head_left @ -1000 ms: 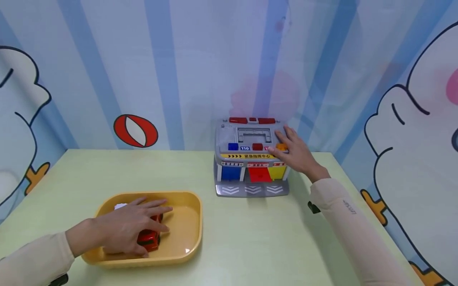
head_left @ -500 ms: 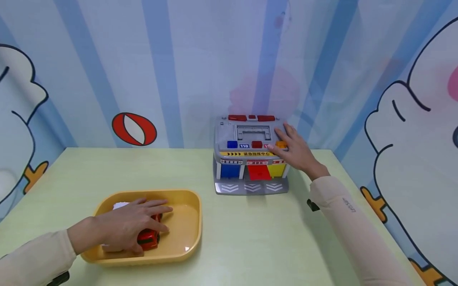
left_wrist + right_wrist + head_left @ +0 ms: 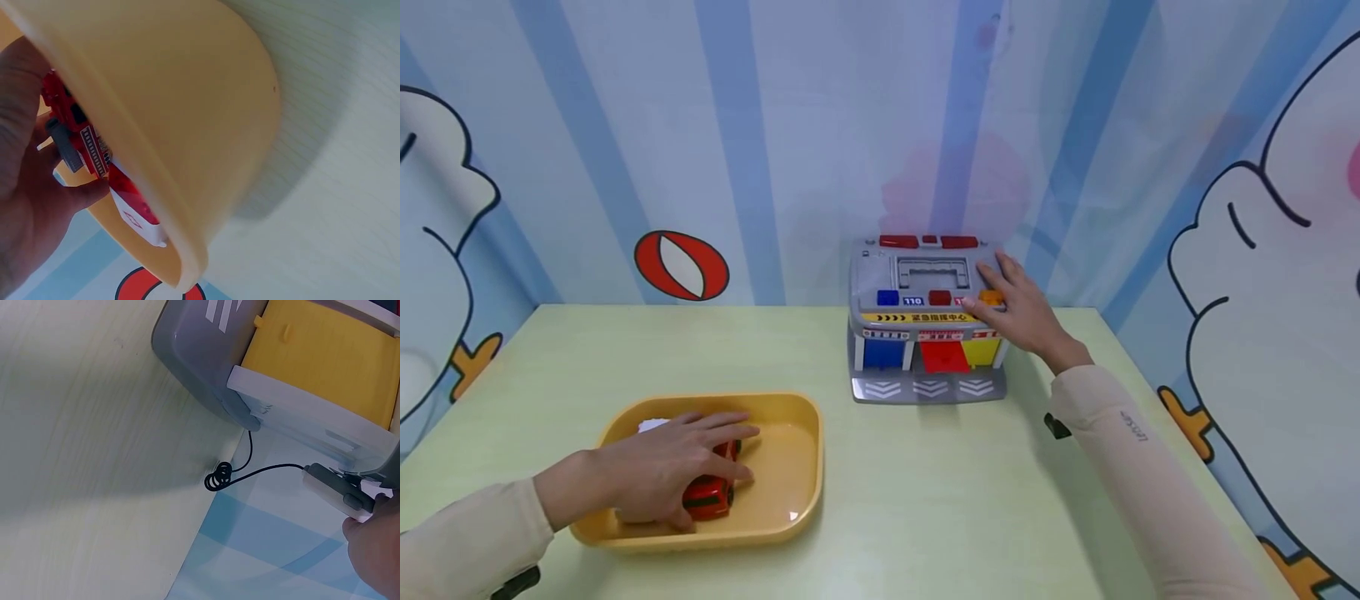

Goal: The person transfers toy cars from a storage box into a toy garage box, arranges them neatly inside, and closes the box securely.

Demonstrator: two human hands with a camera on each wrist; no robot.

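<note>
My left hand (image 3: 662, 475) reaches into the yellow tray (image 3: 808, 492), its fingers spread over a red toy car (image 3: 709, 497), thumb beside it. The left wrist view shows a red toy fire truck (image 3: 84, 134) by the fingers, with a white-and-red toy vehicle (image 3: 134, 206) beside it. My palm hides part of the tray's contents in the head view. My right hand (image 3: 1030, 312) rests with extended fingers on the roof of a grey toy rescue station (image 3: 872, 271). The station's red door (image 3: 945, 357) is swung outward; its blue door (image 3: 883, 353) and yellow door (image 3: 981, 352) hang down.
A small handset (image 3: 337, 490) on a coiled black cord (image 3: 219, 477) hangs at the station's side near my right hand. The pale green table (image 3: 887, 500) ends at a blue striped curtain (image 3: 805, 167) behind the station.
The left hand shifts very slightly left over the tray, and the red car seems to shift a little with it. My right hand stays on the station's roof. The view tilts down slightly.
</note>
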